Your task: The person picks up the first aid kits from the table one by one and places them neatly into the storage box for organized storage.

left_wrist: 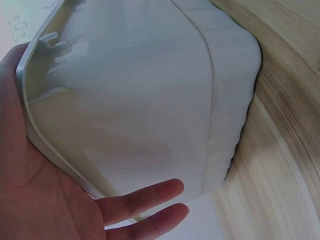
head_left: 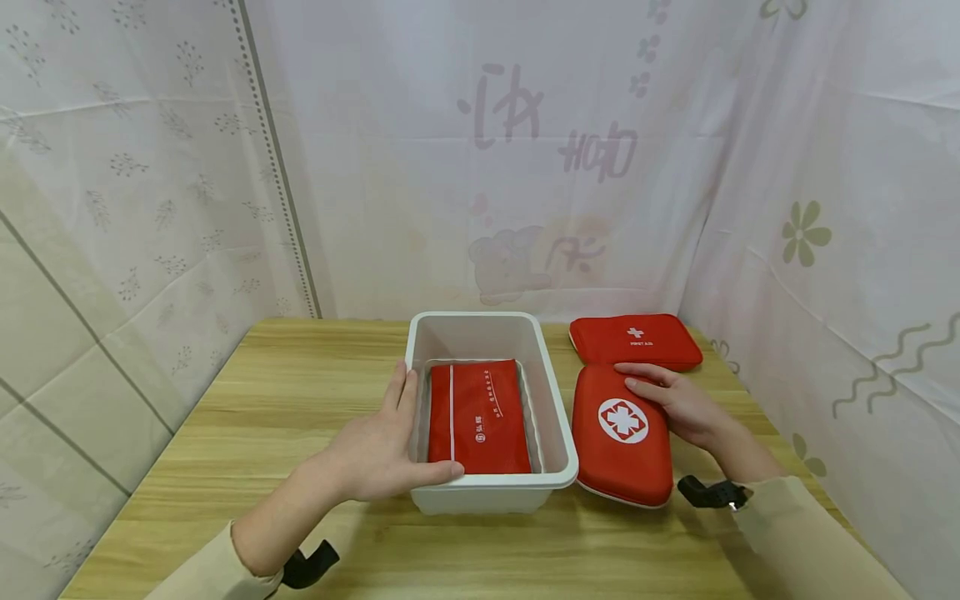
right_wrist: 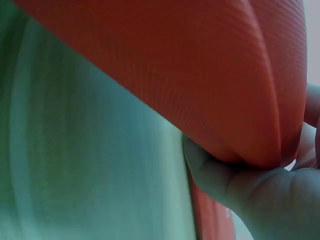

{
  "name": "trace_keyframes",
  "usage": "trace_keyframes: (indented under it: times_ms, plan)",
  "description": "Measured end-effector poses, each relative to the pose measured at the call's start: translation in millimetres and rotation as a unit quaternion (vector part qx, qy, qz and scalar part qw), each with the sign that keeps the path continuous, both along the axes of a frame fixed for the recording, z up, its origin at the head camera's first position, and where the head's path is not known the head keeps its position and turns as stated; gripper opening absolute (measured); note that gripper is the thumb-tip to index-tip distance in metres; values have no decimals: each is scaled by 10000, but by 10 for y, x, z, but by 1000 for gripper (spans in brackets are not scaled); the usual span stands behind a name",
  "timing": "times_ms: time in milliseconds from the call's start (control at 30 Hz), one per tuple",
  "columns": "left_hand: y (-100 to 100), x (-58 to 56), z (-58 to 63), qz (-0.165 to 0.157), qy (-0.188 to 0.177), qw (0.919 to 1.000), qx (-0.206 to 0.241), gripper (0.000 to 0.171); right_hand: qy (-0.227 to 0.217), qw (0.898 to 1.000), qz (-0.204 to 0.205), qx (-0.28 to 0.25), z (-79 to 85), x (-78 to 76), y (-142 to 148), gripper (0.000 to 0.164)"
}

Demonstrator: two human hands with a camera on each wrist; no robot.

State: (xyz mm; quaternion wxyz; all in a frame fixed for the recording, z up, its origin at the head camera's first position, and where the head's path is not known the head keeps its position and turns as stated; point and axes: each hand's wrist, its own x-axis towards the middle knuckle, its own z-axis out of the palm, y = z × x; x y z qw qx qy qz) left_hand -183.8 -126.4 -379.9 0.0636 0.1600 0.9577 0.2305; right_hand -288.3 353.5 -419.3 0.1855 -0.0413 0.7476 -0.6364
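A white plastic bin (head_left: 491, 494) stands mid-table. Inside it lies a flat red pouch (head_left: 487, 425) with white lettering. My left hand (head_left: 375, 454) rests on the bin's near left corner, thumb along the near rim; in the left wrist view two straight fingers (left_wrist: 145, 200) reach along the outer wall. To the right of the bin, my right hand (head_left: 686, 408) holds a red first aid case (head_left: 622, 467) with a white cross emblem. The right wrist view shows the thumb at its lower edge and other fingers partly hidden behind it; the case is tilted, raised off the table.
Another red first aid case (head_left: 637, 342), with a white cross and lettering, lies at the table's back right. Patterned curtains (head_left: 487, 167) hang behind and at both sides. The wooden table (head_left: 300, 392) extends left of the bin.
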Motion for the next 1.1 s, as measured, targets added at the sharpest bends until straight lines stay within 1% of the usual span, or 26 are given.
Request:
trace_keyframes:
  times_ms: [200, 367, 533, 767, 900, 1100]
  plan:
    - [-11, 0, -1, -7, -18, 10000, 6, 148, 68, 9999, -22, 87, 159, 26, -34, 36]
    - [-13, 2, 1, -16, -38, 10000, 2, 148, 47, 9999, -57, 126, 253, 49, -41, 35]
    - [-10, 1, 4, -13, -42, 10000, 17, 147, 131, 9997, -41, 185, 350, 80, -15, 35]
    - [-8, 5, 10, 4, -99, 10000, 10, 147, 191, 9997, -160, 4, 509, 98, 53, 35]
    - [-11, 6, 11, -1, -97, 10000, 9, 148, 321, 9994, -120, -16, 607, 109, 72, 38]
    - [-9, 7, 16, 4, -92, 10000, 23, 147, 377, 9989, -47, -275, 745, 114, 72, 36]
